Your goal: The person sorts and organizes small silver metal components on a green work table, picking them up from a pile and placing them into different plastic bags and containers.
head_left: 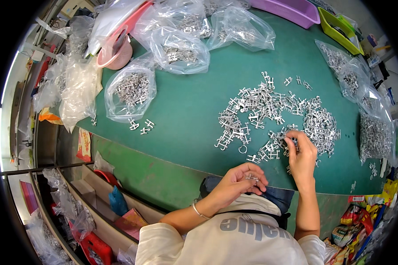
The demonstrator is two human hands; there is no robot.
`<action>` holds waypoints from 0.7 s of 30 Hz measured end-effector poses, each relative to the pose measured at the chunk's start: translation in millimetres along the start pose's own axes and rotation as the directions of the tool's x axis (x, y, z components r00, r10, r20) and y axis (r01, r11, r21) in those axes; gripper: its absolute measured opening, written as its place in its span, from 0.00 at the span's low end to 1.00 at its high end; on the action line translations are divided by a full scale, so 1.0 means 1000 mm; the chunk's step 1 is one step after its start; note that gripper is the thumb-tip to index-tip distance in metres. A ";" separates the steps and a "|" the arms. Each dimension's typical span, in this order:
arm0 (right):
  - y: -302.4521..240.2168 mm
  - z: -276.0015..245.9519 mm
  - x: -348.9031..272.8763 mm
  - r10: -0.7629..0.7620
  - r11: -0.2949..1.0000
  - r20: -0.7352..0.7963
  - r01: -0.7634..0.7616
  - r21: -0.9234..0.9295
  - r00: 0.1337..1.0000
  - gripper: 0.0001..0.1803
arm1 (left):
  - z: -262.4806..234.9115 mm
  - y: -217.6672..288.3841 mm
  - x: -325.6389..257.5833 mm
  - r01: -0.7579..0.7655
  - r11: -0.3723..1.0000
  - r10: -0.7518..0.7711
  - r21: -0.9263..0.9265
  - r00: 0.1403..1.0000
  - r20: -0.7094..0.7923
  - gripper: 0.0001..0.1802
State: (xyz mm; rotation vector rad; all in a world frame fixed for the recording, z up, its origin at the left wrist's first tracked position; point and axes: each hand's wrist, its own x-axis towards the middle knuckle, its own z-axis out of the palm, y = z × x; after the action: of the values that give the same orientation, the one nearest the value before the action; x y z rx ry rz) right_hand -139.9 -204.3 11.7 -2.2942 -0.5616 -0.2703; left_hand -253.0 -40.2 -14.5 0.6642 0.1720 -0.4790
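Note:
A spread heap of small silver metal parts (pixel 274 117) lies on the green table (pixel 194 101). My right hand (pixel 301 157) reaches into the near edge of the heap and pinches one small silver part between thumb and fingertips. My left hand (pixel 241 179) is held close to my body at the table's near edge, fingers curled around a few small silver parts. A thin bracelet sits on my left wrist.
Clear plastic bags of metal parts (pixel 130 92) lie at the left, back (pixel 181 53) and right (pixel 375 134). A pink basket (pixel 115 51), a purple tray (pixel 292 9) and a yellow-green tray (pixel 338 24) stand at the back. Shelves and boxes (pixel 88 207) are below left.

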 end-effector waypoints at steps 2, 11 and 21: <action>-0.007 -0.004 -0.007 -0.028 0.999 -0.060 0.030 0.037 0.998 0.05 | 0.003 -0.001 0.002 -0.021 1.000 0.021 0.001 1.000 -0.018 0.12; -0.014 -0.016 -0.031 -0.250 0.934 0.101 0.212 0.289 0.963 0.08 | -0.002 -0.007 0.005 -0.035 0.949 0.020 -0.315 0.998 -0.052 0.14; -0.002 -0.012 -0.037 0.058 0.995 0.137 -0.068 0.070 0.989 0.07 | 0.007 -0.003 0.000 0.048 0.994 -0.060 -0.099 0.992 -0.112 0.15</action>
State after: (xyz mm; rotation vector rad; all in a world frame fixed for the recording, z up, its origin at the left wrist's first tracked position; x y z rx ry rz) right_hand -173.4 -223.3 8.6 -2.2642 -0.5567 -0.0630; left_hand -254.5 -46.1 -10.7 0.5942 0.3205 -0.4818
